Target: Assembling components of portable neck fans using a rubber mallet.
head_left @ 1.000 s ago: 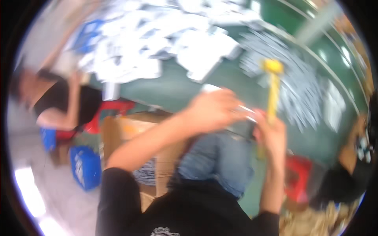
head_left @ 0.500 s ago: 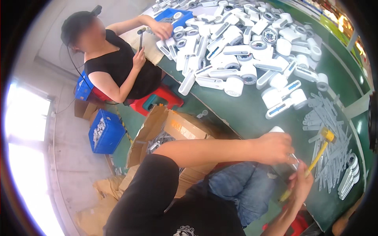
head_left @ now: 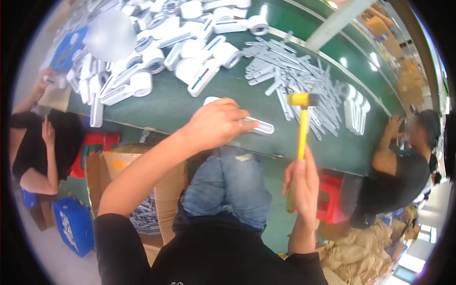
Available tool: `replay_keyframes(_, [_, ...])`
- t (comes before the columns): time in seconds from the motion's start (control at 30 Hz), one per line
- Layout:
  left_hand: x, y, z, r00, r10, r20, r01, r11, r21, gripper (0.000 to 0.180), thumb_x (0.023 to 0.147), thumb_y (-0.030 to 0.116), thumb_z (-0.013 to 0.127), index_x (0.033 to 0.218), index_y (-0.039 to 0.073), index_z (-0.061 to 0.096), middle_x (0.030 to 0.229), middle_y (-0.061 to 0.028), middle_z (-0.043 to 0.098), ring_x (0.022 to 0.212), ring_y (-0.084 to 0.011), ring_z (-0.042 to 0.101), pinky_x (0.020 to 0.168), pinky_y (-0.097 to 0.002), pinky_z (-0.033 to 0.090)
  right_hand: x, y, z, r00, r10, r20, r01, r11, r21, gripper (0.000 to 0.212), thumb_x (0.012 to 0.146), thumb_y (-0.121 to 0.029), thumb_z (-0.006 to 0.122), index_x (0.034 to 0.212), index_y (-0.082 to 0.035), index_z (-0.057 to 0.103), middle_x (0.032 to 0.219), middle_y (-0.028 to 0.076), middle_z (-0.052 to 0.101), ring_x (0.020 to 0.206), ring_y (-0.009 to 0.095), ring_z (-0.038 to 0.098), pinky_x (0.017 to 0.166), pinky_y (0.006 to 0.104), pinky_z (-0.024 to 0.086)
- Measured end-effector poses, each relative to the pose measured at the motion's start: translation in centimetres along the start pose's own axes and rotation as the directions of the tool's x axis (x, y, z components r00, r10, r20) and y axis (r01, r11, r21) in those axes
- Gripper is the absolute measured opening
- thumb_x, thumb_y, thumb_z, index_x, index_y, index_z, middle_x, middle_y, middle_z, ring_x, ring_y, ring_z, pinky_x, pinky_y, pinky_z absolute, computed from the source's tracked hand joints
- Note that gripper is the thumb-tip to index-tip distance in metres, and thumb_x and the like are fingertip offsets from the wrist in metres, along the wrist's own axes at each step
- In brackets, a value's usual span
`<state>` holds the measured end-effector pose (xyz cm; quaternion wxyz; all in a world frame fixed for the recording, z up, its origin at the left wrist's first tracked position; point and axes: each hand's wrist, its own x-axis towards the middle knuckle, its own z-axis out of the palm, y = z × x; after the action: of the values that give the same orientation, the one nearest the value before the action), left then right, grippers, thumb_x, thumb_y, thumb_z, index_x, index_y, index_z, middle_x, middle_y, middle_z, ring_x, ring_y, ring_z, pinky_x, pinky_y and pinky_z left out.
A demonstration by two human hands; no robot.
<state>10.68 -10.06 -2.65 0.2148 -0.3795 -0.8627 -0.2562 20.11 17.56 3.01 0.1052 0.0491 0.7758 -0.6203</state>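
My left hand [head_left: 216, 124] is closed over a white plastic part [head_left: 265, 127] lying on the green table. A slotted handle end pokes out by its fingertips, and a bit of the white body shows above the knuckles; the middle is hidden under the hand. To the right, my right hand [head_left: 305, 185] grips a yellow-handled mallet [head_left: 302, 135] near the table's front edge. It stands upright, its yellow head with a dark face raised above the hand, apart from the white part. Beyond both hands lies a loose pile of flat grey strips [head_left: 270, 66].
White round-headed parts [head_left: 142, 83] are heaped at the table's left and far side. Several similar parts [head_left: 355, 109] lie in a row at right. People sit at left and right. An open cardboard box [head_left: 168, 209] of grey pieces and a blue crate [head_left: 73, 227] stand lower left.
The view has swung to the right. My right hand has come away from the left and now holds the mallet upright. The white part is now down on the table under my left hand.
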Motion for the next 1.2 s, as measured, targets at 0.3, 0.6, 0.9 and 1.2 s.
replay_keyframes(0.3, [0.9,0.3,0.9,0.999,0.038,0.027,-0.039,0.999,0.018,0.032,0.082,0.014,0.075,0.112,0.019,0.084,0.104,-0.0010,0.077,0.092,-0.0225,0.070,0.084,-0.0342,0.057,-5.0,-0.9,-1.1,1.000,0.018,-0.017,-0.023,0.930,-0.368,0.052,0.114,-0.020,0.045,0.164,-0.009,0.040,0.076,0.012,0.060,0.067,0.018,0.059,0.069,0.0336,0.051])
replay_keyframes(0.6, [1.1,0.4,0.6,0.998,0.032,0.050,-0.034,0.999,0.033,0.028,0.084,0.015,0.076,0.110,0.019,0.084,0.101,-0.0005,0.076,0.090,-0.0230,0.070,0.082,-0.0348,0.057,-5.0,0.1,-0.2,0.999,0.000,-0.039,-0.014,0.938,-0.347,0.051,0.113,-0.016,0.047,0.163,-0.007,0.042,0.073,0.007,0.054,0.063,0.013,0.053,0.062,0.0302,0.046])
replay_keyframes(0.9, [1.2,0.7,0.8,1.000,0.028,0.015,-0.028,0.999,0.019,0.020,0.088,0.019,0.078,0.107,0.017,0.085,0.097,-0.0005,0.076,0.089,-0.0230,0.070,0.078,-0.0353,0.057,-5.4,0.0,-0.4,1.000,0.013,0.002,-0.010,0.878,-0.479,0.053,0.110,-0.013,0.051,0.162,-0.004,0.041,0.081,0.021,0.066,0.065,0.037,0.067,0.065,0.0434,0.053])
replay_keyframes(1.2, [1.6,0.0,0.7,0.996,-0.048,0.076,0.053,0.996,-0.077,0.030,0.083,0.019,0.084,0.113,0.016,0.082,0.103,-0.0038,0.078,0.095,-0.0259,0.071,0.089,-0.0371,0.058,-3.5,0.3,-0.3,1.000,0.001,0.012,0.006,0.818,-0.575,0.054,0.111,-0.015,0.051,0.163,-0.007,0.041,0.081,0.018,0.064,0.063,0.026,0.063,0.066,0.0376,0.053])
